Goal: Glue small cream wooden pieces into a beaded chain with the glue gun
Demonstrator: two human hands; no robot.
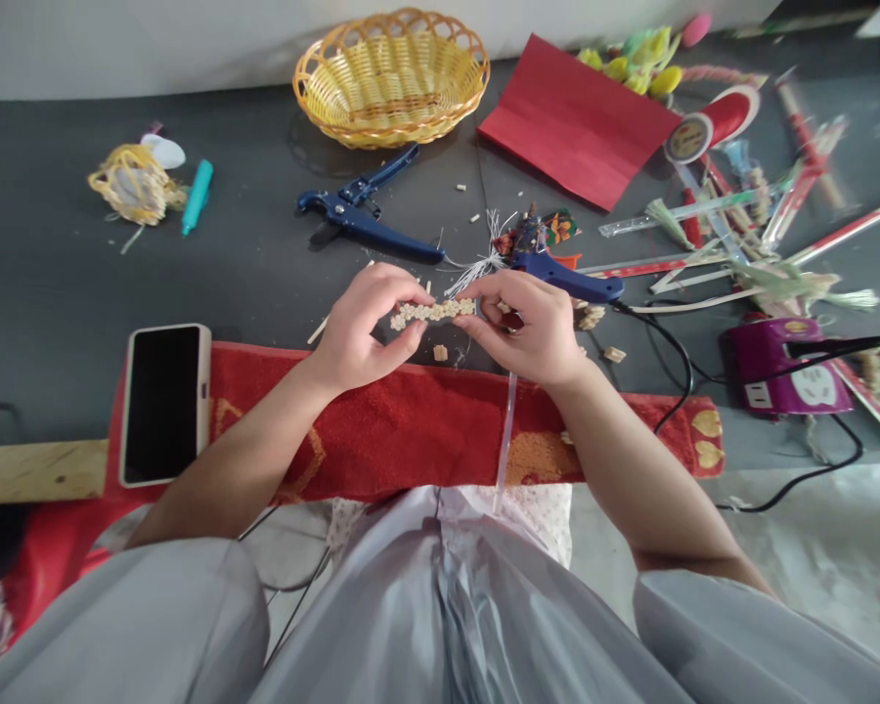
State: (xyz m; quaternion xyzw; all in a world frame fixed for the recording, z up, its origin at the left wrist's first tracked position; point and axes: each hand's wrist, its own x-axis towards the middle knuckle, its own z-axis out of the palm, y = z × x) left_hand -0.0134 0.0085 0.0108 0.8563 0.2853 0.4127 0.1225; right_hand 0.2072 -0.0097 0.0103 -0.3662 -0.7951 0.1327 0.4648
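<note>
Between my two hands, a strip of small pale tube pieces (434,312), joined side by side in a wavy row, is held above the table's front part. My left hand (371,323) pinches its left end between thumb and fingers. The right end is pinched by my right hand (526,321), whose curled lower fingers are partly hidden. Just below the strip lies a small pale cluster of pieces (440,353). Behind my right hand rests a blue glue gun (568,278). Blue cutters (371,220) lie beyond my left hand, near a bundle of white strands (476,271).
A yellow wicker basket (392,83) and red sheet (576,122) are at the back. At right lie a red ribbon spool (729,115), straws and a purple power socket (773,367) with black cables. A phone (162,403) and red towel (403,430) line the front edge.
</note>
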